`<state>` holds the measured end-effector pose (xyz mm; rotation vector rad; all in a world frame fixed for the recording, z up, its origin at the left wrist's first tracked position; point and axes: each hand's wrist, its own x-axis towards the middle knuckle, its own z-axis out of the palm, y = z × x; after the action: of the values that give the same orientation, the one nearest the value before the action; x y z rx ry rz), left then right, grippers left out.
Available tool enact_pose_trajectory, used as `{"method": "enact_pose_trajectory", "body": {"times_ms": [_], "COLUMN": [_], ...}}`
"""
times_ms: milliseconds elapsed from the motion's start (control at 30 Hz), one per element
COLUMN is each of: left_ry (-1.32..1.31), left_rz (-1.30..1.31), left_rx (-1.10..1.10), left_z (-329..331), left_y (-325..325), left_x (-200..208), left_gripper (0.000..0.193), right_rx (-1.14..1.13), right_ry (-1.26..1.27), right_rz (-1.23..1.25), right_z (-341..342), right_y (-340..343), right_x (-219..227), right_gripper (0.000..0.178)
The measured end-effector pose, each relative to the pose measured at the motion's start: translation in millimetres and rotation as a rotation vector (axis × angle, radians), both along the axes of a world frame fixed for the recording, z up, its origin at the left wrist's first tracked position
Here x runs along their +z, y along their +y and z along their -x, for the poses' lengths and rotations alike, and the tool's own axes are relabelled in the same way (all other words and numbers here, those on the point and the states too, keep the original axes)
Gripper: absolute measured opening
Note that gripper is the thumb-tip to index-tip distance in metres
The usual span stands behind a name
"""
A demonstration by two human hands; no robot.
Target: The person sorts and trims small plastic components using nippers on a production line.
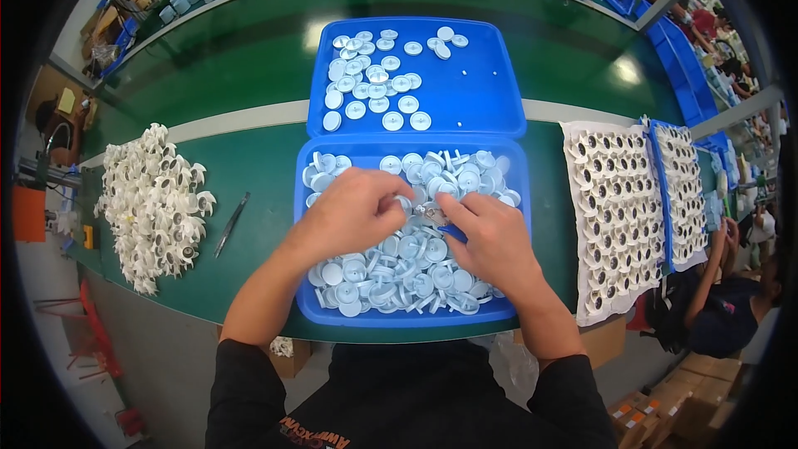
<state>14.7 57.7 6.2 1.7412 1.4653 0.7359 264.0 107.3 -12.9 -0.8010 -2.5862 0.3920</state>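
Over the near blue tray (304, 299), both my hands are close together. My left hand (353, 209) is closed, thumb and forefinger pinching a pale blue round disc part (405, 204), mostly hidden by the fingers. My right hand (496, 241) is closed round small blue-handled nippers (454, 234); their metal end points at the disc in my left hand, and the fingers cover much of them. Many pale blue discs with short stems (407, 247) lie heaped in the tray beneath both hands.
A second blue tray (482, 100) behind holds more discs, mostly at its left. Tweezers (232, 224) lie left, beside a pile of white curved parts (154, 208). Rows of similar white parts (615, 216) lie on a sheet at right. Behind runs a green conveyor belt (249, 50); other people work around.
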Motion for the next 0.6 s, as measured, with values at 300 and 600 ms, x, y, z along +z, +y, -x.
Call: {"method": "enact_pose_trajectory", "body": {"times_ms": [300, 600], "left_ry": [0.51, 0.601], "left_rz": [-0.357, -0.139], "left_rx": [0.347, 0.0], "left_z": [35.7, 26.5], "left_y": [4.0, -4.5], "left_x": [-14.2, -8.5], "left_gripper": [0.023, 0.026], "right_rx": [-0.009, -0.005], "right_ry": [-0.076, -0.269], "right_rz": [-0.059, -0.21], "right_z": [-0.7, 7.9], "right_y": [-1.8, -4.2], "right_x": [13.0, 35.1], "right_gripper": [0.069, 0.056]}}
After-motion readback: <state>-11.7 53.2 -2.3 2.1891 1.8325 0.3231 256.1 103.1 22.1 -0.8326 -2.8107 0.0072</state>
